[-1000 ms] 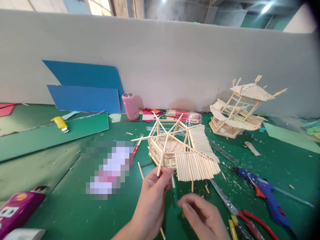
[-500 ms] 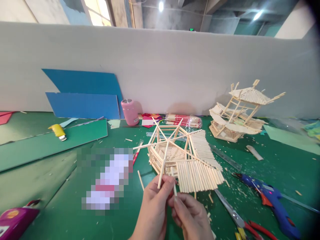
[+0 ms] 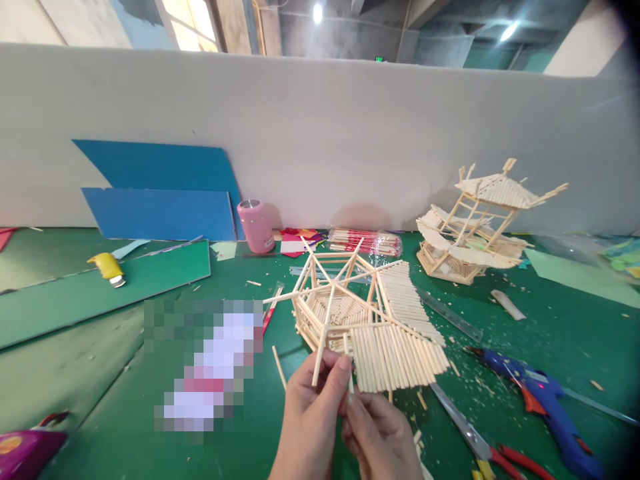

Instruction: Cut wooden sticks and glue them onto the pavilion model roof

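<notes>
A pavilion model of thin wooden sticks (image 3: 334, 280) stands in front of me, its open roof frame showing several spokes. Rows of sticks form two finished-looking roof panels (image 3: 397, 360) on its right and near right. At the near edge of that panel, my left hand (image 3: 317, 407) and my right hand (image 3: 380, 430) both pinch a short wooden stick (image 3: 349, 363). It lies just left of the panel, roughly in line with its sticks. My left fingers are also beside a protruding roof spoke; whether they touch it I cannot tell.
At right lie a blue glue gun (image 3: 540, 393), scissors (image 3: 467, 427) and a clear ruler (image 3: 450, 313). A second stick pavilion (image 3: 480, 227) stands behind. A pink bottle (image 3: 256, 227), bagged sticks (image 3: 365, 241) and blue boards (image 3: 160, 213) line the wall. A yellow cutter (image 3: 107, 268) lies left.
The stick in my hands has moved slightly closer beside the roof panel's edge. The view has shifted a little; both hands keep their pinch.
</notes>
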The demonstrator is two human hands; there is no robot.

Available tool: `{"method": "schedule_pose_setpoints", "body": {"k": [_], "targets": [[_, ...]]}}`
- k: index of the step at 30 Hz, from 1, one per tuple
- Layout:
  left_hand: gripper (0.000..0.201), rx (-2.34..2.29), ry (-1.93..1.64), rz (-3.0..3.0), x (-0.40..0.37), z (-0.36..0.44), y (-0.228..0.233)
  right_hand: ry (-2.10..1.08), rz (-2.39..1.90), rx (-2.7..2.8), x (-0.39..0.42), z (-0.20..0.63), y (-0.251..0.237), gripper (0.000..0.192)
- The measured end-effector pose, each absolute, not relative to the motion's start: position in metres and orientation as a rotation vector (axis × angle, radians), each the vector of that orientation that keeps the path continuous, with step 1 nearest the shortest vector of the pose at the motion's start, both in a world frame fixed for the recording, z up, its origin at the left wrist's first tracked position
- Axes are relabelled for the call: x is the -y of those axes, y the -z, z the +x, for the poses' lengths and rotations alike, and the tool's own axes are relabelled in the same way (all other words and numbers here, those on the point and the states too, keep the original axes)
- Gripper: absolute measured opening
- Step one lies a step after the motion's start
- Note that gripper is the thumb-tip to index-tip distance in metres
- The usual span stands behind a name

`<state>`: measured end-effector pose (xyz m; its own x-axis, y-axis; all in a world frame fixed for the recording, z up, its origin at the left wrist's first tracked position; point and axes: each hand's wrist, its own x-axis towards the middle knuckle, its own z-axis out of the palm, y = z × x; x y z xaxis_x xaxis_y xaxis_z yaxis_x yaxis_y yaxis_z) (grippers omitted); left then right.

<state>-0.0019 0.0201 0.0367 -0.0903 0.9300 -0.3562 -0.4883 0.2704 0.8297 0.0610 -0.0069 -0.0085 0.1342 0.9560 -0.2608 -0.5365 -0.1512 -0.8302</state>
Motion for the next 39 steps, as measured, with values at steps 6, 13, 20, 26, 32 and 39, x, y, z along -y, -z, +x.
{"method": "schedule_pose_setpoints", "body": {"k": [6,13,20,26,32,39], "targets": [[0.026,-1.121,-1.257,0.536,-0.022,0.0,-0.036,-1.487,-0.974,0.466,0.005,0.06,0.007,0.034],[0.024,-1.142,-1.236,0.541,-0.022,0.001,-0.037,-1.499,-0.951,0.429,0.004,0.058,0.004,0.031],[0.025,-1.145,-1.241,0.56,-0.024,0.001,-0.035,-1.488,-0.966,0.425,0.003,0.06,-0.002,0.031],[0.025,-1.123,-1.207,0.574,-0.027,-0.001,-0.031,-1.522,-0.895,0.462,0.004,0.062,-0.002,0.023],[0.022,-1.122,-1.216,0.593,-0.026,-0.001,-0.033,-1.551,-0.823,0.514,0.005,0.064,-0.001,0.014],[0.022,-1.121,-1.211,0.587,-0.026,-0.001,-0.033,-1.537,-0.813,0.524,0.005,0.065,0.001,0.014]]}}
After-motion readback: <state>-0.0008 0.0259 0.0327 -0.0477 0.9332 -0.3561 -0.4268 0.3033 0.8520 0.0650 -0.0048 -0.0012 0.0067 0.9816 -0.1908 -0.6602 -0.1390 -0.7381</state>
